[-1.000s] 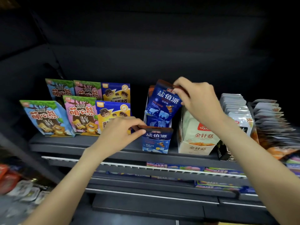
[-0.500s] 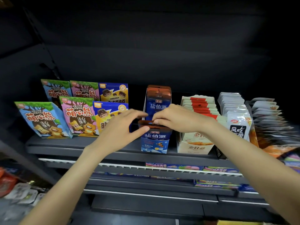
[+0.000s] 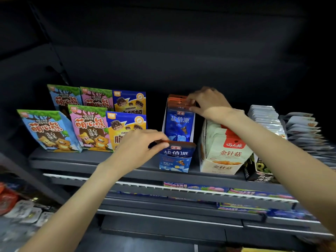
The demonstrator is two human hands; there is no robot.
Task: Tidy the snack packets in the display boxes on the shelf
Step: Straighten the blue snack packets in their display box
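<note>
A blue display box [image 3: 175, 163] stands at the front edge of the dark shelf [image 3: 94, 160]. Blue snack packets with brown tops fill it. My left hand [image 3: 140, 144] pinches the top of the front blue packet [image 3: 177, 151] in that box. Behind it a row of the same blue packets [image 3: 179, 124] stands upright. My right hand [image 3: 207, 104] grips the brown tops at the back of that row.
Bear biscuit bags [image 3: 48, 130] and yellow-blue chocolate bags [image 3: 127, 124] stand to the left. Right of the blue box a cream mushroom-snack box [image 3: 223, 161] holds several packets, then a black box [image 3: 261, 173] and rows of pale packets [image 3: 301, 131]. More goods lie on lower shelves [image 3: 200, 186].
My right hand has moved from the front packet up and back to the rear packets' tops. My left hand has closed its fingers on the front packet's top.
</note>
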